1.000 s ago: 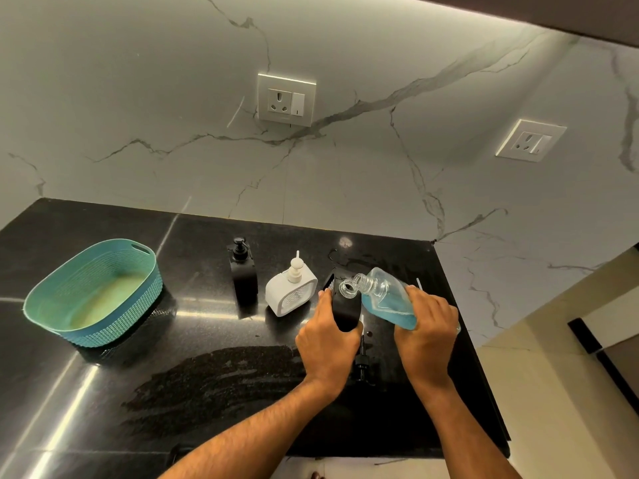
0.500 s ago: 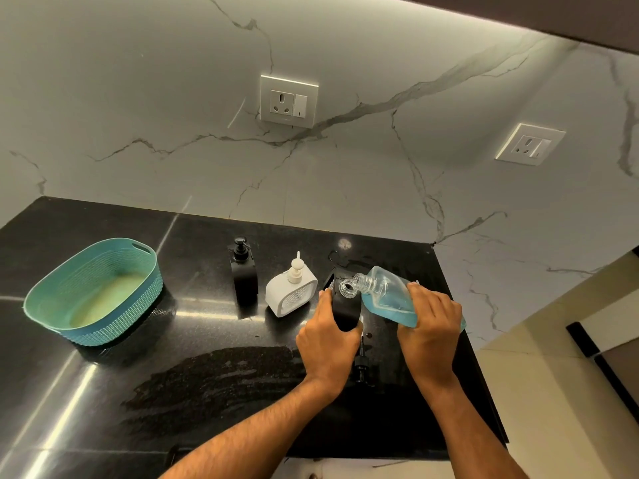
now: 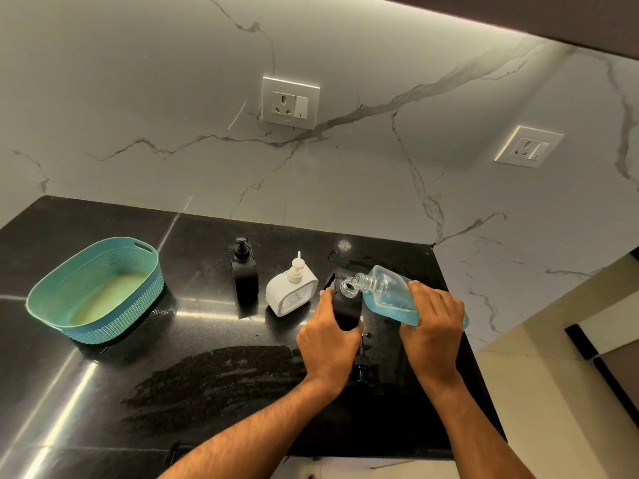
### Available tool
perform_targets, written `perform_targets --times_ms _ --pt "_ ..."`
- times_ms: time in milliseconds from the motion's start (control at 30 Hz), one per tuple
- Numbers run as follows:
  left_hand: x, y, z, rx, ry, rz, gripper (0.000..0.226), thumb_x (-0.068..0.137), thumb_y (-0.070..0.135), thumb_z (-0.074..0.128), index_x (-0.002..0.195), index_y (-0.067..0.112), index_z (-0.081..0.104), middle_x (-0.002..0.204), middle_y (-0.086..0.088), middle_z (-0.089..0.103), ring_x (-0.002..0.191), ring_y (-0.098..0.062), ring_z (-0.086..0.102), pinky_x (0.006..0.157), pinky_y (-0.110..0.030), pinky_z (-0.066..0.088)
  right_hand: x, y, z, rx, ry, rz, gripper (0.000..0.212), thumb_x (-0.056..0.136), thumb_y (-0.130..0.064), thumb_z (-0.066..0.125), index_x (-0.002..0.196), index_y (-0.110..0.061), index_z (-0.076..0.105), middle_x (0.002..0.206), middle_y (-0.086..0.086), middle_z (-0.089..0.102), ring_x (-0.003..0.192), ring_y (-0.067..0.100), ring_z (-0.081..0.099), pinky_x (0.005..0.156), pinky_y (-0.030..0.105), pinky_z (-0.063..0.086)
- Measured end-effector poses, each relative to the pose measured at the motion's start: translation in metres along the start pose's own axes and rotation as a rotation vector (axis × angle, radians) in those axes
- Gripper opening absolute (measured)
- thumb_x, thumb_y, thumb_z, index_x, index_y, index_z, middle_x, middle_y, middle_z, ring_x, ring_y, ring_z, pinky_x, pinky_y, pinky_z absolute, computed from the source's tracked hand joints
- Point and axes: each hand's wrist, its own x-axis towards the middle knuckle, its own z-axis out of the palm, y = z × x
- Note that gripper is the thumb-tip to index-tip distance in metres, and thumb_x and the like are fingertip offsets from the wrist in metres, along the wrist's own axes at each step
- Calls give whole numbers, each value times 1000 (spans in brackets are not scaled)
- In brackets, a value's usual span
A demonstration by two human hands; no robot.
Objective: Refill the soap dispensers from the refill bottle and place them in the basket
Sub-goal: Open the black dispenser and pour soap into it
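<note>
Refill bottle has tipped lower, mouth now over the dispenser. Both sit near the counter's right edge. Right hand grips the bottle; left hand grips the dispenser.

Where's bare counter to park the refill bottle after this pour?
Free: counter between basket and black dispenser, and the near strip below them. Crowded: around both hands, white dispenser, open dispenser, loose pump.
</note>
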Motion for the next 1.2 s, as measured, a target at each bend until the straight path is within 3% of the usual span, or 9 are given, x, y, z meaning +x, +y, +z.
perform_targets --times_ms 800,1200 --pt "2 5 -2 -25 5 7 79 78 52 78 146 17 55 106 0 78 93 -21 75 81 -35 60 8 0 -6 -40 -1 -38 71 63 -19 97 125 -1 67 119 14 72 111 31 64 90 44 53" --pt "3 5 -4 -30 -6 10 79 78 44 84 146 16 55 107 0 78 94 -19 75 81 -32 58 11 1 -6 -44 -16 -48 71 63 -17 97 125 -1 68 119 13 72 111 31 64 94 41 48"
